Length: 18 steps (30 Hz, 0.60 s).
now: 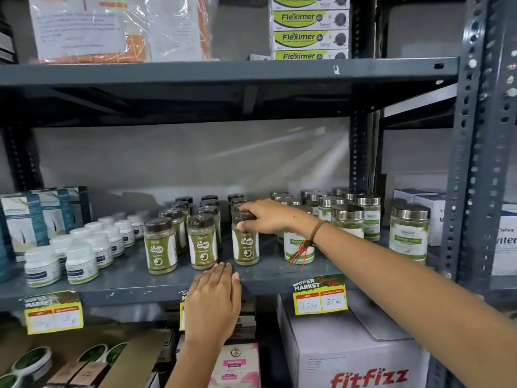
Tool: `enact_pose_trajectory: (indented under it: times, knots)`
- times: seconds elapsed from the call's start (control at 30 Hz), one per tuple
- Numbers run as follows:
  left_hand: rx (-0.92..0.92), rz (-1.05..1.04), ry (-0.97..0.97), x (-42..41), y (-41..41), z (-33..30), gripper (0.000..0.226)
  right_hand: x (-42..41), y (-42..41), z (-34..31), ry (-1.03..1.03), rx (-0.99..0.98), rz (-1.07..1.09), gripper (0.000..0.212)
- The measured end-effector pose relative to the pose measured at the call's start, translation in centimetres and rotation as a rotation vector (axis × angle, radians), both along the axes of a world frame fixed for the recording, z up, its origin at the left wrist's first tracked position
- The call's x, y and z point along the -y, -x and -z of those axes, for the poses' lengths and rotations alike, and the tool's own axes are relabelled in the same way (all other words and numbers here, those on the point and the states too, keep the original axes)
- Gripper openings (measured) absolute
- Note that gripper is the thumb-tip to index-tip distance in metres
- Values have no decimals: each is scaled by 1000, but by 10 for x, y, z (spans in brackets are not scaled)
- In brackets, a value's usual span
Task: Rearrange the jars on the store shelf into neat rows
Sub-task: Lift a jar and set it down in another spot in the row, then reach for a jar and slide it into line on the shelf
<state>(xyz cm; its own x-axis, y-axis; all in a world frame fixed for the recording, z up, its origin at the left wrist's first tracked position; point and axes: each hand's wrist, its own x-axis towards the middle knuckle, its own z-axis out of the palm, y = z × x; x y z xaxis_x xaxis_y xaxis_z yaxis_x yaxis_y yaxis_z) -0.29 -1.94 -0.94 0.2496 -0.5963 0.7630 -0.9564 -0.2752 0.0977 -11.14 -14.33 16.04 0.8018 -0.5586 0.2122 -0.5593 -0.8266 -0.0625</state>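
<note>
Several brown-lidded jars with green labels stand in three rows on the grey shelf. My right hand grips the lid of the front jar of the right row, which stands upright on the shelf. Two other front jars stand to its left. My left hand rests flat on the shelf's front edge, fingers together and holding nothing. Glass jars with steel lids stand in rows to the right; one is partly hidden behind my right wrist.
White-lidded bottles fill the shelf's left part, with blue boxes behind them. A lone steel-lidded jar stands at the right by the rack's upright post. Price tags hang on the shelf edge. Cartons sit below.
</note>
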Motion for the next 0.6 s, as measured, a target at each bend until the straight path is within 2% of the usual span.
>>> enact_pose_trajectory:
  times: [0.27,0.47,0.6]
  knots:
    - [11,-5,-27,-1,1,-1,46,-8,1,1,10,-34,46,62]
    - [20,-12,-58,-5,4,-4,46,-18,38,-10,92,227,75,51]
    - [1,-5,-75,-5,5,-4,48,-21,95,-17,233,353,71,49]
